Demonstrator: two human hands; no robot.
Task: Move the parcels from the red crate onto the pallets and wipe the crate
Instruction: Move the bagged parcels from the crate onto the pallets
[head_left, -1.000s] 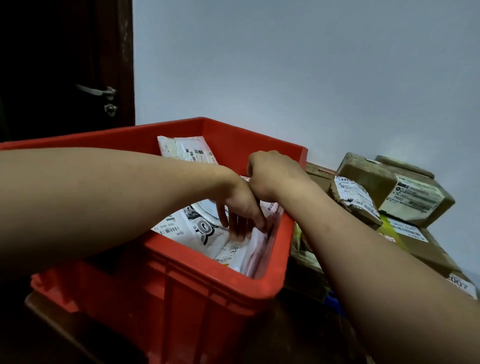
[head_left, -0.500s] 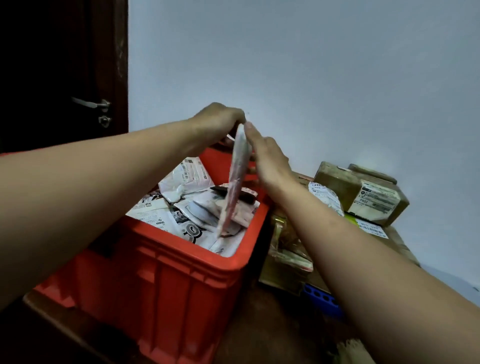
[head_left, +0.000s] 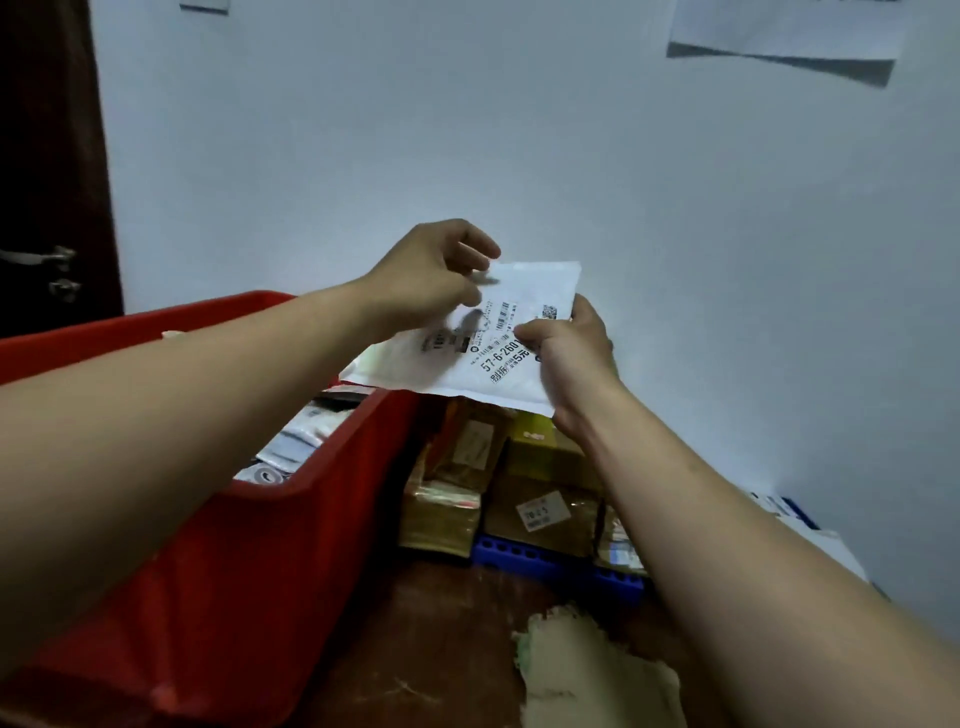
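Head view. I saw both arms stretched forward, with a white parcel (head_left: 467, 364) held in the air between them. Left hand (head_left: 431, 275): fingers curled, pinching the parcel's upper left corner. Right hand (head_left: 566, 348): gripping the right edge, thumb pressed on the printed label, which faced the camera. The parcel hung tilted over the crate's far right corner and the boxes beside it, touching neither.

The red crate (head_left: 291, 545) sat at left under the left forearm. More flat parcels (head_left: 296, 441) lay inside it, partly hidden by the arm. Just right of the crate, brown taped boxes (head_left: 535, 504) were stacked on a blue pallet (head_left: 550, 561). A pale crumpled cloth (head_left: 587, 670) lay on the brown surface (head_left: 441, 623) in front of the pallet, apart from the crate.

Behind all this I noted a plain light wall (head_left: 623, 156), and a dark door (head_left: 47, 156) with a metal handle (head_left: 36, 257) at far left.
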